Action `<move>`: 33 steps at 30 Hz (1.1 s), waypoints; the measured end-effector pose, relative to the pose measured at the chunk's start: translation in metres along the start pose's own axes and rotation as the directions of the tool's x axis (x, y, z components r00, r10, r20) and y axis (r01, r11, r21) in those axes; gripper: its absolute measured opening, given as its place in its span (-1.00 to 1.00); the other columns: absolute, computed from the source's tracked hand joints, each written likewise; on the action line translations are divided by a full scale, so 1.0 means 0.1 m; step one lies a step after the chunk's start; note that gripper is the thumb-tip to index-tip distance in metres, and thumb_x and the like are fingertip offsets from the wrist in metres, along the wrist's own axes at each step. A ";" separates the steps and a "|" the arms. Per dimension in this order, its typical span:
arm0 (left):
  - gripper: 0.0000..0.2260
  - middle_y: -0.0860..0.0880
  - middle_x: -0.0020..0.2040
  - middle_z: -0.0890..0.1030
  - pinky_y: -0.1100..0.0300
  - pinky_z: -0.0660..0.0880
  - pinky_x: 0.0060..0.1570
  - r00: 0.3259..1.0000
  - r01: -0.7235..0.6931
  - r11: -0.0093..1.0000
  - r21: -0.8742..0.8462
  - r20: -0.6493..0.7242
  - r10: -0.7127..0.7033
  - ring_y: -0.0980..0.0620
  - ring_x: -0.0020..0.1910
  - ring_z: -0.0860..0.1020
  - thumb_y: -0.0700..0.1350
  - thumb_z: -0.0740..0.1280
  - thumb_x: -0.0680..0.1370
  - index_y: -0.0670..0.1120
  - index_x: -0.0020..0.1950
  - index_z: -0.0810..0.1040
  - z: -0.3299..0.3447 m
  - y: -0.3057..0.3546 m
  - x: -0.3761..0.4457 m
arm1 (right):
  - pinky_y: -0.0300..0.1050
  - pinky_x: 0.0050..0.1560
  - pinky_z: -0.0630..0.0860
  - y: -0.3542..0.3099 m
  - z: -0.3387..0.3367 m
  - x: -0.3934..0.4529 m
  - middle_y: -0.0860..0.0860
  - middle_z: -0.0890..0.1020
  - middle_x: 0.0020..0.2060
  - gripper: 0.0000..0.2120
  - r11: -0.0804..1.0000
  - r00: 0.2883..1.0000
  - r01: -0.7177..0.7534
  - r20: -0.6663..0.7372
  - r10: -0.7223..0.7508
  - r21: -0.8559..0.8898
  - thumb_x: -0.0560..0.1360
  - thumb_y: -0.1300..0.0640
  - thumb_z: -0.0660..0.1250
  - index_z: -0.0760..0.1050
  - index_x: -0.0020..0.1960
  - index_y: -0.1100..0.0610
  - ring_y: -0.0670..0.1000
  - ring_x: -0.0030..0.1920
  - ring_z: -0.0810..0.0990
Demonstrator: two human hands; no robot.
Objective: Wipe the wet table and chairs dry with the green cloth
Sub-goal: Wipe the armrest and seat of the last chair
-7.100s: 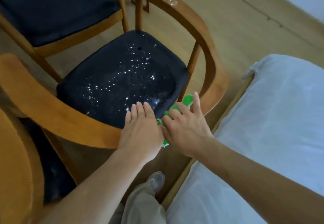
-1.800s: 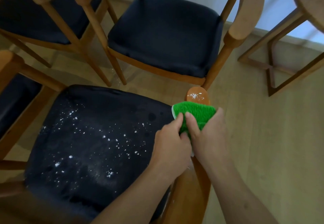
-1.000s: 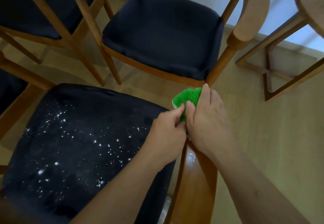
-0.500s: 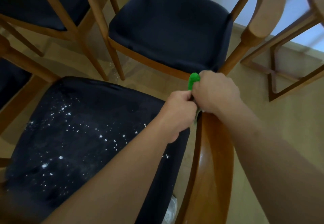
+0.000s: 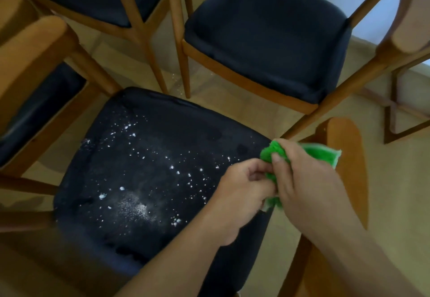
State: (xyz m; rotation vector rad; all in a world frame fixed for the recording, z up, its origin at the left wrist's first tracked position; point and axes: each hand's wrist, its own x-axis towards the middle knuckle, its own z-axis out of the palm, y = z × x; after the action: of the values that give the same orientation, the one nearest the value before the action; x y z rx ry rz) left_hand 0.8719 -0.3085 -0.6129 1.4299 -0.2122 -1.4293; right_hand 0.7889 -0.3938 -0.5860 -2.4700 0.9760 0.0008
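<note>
Both the left hand (image 5: 242,187) and right hand (image 5: 307,180) had lifted the bunched green cloth (image 5: 311,154) they clutched off the armrest (image 5: 344,134), leaving the droplet-speckled seat (image 5: 144,168) next.

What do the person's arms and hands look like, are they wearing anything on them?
Both forearms are bare as far as the picture shows: no sleeves, gloves, watch or rings on the left hand or right hand. Fingernails look short and unpainted.

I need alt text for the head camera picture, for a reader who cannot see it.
Two hands, left and right, hold a bunched green cloth over the right edge of a dark chair seat dotted with water drops. The cloth lies beside the chair's wooden armrest. Two more dark-seated wooden chairs stand behind.
</note>
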 end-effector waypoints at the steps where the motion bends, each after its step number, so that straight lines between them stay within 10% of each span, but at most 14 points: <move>1: -0.79 -0.14 -0.02 0.66 -0.04 0.61 0.00 1.000 -0.010 1.000 -0.012 -0.020 0.010 -0.12 -0.01 0.64 -0.32 0.29 0.49 -0.11 0.05 0.60 -0.13 0.02 -0.05 | -0.34 -0.34 0.49 -0.07 0.05 0.01 -0.12 0.57 -0.27 -0.74 0.995 0.999 -0.029 0.044 0.025 0.098 0.56 -0.09 0.02 0.42 0.08 -0.06 -0.17 -0.30 0.57; 5: -0.80 -0.17 -0.09 0.66 -0.09 0.59 -0.04 0.985 -0.025 0.999 0.025 -0.168 0.029 -0.07 -0.17 0.63 -0.36 0.30 0.48 -0.14 0.02 0.59 -0.63 0.13 -0.19 | -0.18 -0.35 0.52 -0.25 0.40 0.25 -0.10 0.60 -0.26 -0.80 0.896 0.974 -0.225 0.109 0.198 0.384 0.57 -0.19 0.16 0.45 0.00 -0.10 -0.20 -0.29 0.58; 11: -0.80 -0.16 -0.03 0.65 0.01 0.64 -0.15 0.936 0.065 0.997 0.031 -0.348 -0.050 -0.07 -0.18 0.66 -0.37 0.31 0.50 -0.12 0.02 0.56 -1.07 0.04 -0.24 | 0.02 -0.12 0.64 -0.48 0.95 0.24 -0.01 0.63 0.00 -0.53 0.368 0.768 -0.640 0.549 0.329 0.675 0.51 0.12 0.38 0.31 0.36 0.05 0.00 -0.11 0.68; 17: -0.78 -0.05 -0.10 0.62 0.23 0.57 -0.31 0.895 0.026 0.995 0.100 -0.446 0.021 0.10 -0.29 0.62 -0.32 0.37 0.49 0.00 -0.02 0.58 -1.31 -0.20 -0.34 | -0.25 -0.17 0.58 -0.63 1.28 -0.04 -0.13 0.70 -0.10 -0.54 0.575 0.844 -0.408 0.533 -0.058 0.709 0.43 0.32 0.36 0.56 0.07 -0.24 -0.12 -0.12 0.68; 20: -0.77 -0.04 -0.14 0.60 0.29 0.54 -0.36 0.863 0.013 0.984 0.176 -0.500 0.078 0.19 -0.41 0.55 -0.29 0.40 0.48 0.04 -0.01 0.58 -1.45 -0.25 -0.36 | 0.10 0.01 0.61 -0.64 1.35 -0.03 -0.05 0.72 -0.17 -0.64 0.712 0.890 -0.325 0.455 0.010 0.622 0.56 0.25 0.26 0.63 -0.03 -0.21 -0.01 -0.11 0.69; 24: -0.82 -0.07 -0.15 0.62 0.26 0.57 -0.31 0.826 -0.003 0.981 0.196 -0.553 0.113 0.13 -0.38 0.59 -0.25 0.42 0.48 0.01 -0.02 0.57 -1.61 -0.23 -0.27 | -0.16 -0.25 0.60 -0.55 1.28 0.06 -0.12 0.68 -0.32 -0.82 0.819 0.911 -0.272 0.408 0.051 0.505 0.54 0.07 0.33 0.63 -0.12 -0.20 -0.15 -0.34 0.63; 33: -0.93 -0.09 -0.16 0.63 0.24 0.57 -0.36 0.789 0.008 0.980 -0.198 -0.601 -0.127 0.05 -0.34 0.63 -0.25 0.36 0.54 -0.12 -0.01 0.56 -1.70 -0.10 0.21 | -0.05 -0.30 0.47 -0.59 1.11 0.16 -0.04 0.56 -0.33 -0.81 0.984 0.989 0.149 0.001 -0.150 0.092 0.52 0.18 0.31 0.55 -0.27 0.14 -0.02 -0.33 0.50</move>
State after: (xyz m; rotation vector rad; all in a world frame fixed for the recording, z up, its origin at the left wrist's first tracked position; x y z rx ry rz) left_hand 1.0095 -0.2307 -0.6785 1.6751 0.3852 -0.9361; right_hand 0.8575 -0.3189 -0.6610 -2.4504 0.7673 -0.0824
